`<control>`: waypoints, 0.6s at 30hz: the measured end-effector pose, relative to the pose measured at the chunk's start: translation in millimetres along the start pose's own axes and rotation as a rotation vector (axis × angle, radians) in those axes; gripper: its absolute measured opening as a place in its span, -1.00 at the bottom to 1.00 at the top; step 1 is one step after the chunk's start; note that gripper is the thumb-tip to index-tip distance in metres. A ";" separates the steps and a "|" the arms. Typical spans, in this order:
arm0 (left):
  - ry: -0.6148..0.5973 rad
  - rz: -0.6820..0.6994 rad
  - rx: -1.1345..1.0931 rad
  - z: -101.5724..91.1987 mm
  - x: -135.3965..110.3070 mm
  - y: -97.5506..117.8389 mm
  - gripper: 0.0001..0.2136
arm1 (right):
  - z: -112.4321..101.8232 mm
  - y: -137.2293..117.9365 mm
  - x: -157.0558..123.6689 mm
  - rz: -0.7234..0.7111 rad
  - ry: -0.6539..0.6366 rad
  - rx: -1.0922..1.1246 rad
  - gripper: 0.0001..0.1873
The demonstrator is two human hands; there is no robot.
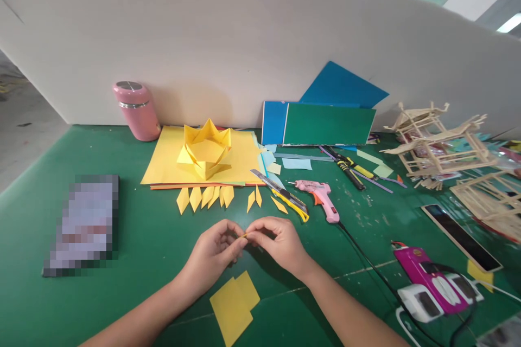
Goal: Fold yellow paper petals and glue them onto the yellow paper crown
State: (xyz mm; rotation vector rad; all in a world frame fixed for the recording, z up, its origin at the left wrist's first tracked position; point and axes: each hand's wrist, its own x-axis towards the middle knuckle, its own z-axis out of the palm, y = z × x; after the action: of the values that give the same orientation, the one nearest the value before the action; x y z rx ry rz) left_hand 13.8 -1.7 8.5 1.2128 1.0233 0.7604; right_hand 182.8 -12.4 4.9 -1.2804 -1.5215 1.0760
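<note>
My left hand (pixel 220 246) and my right hand (pixel 279 241) meet over the green table, thumbs and fingertips pinched on a small piece of yellow paper (pixel 244 236). Most of that piece is hidden by the fingers. Just beyond them lies a row of folded yellow paper pieces (pixel 207 195), pointed at both ends. Two flat yellow paper squares (pixel 231 309) overlap on the table between my forearms. Behind the row, a folded yellow paper ring with pointed tips (pixel 205 154) sits on a stack of yellow sheets (pixel 163 168).
A yellow utility knife (pixel 291 200) with its blade out and a pink glue gun (pixel 319 198) lie ahead on the right. Further right are a magenta power bank-like box (pixel 431 276), cords and wooden stick models (pixel 443 146). A pink flask (pixel 138 111) stands back left.
</note>
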 end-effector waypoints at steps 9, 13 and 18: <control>0.111 -0.053 -0.072 -3.0 1.5 7.9 -0.67 | 7.8 3.6 -0.3 0.204 -0.032 0.367 -0.69; 0.084 -0.055 -0.056 -1.2 0.6 5.5 -0.67 | 9.7 2.2 -0.7 0.203 -0.025 0.352 -0.71; 0.057 -0.056 -0.018 -0.2 0.1 -0.6 -0.70 | 11.9 3.2 -1.1 0.212 -0.019 0.354 -0.71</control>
State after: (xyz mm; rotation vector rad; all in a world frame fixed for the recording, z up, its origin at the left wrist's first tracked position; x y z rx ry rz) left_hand 13.6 -1.6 7.9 1.1486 1.0907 0.7626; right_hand 172.3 -14.2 -1.4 -1.1995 -1.1592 1.4255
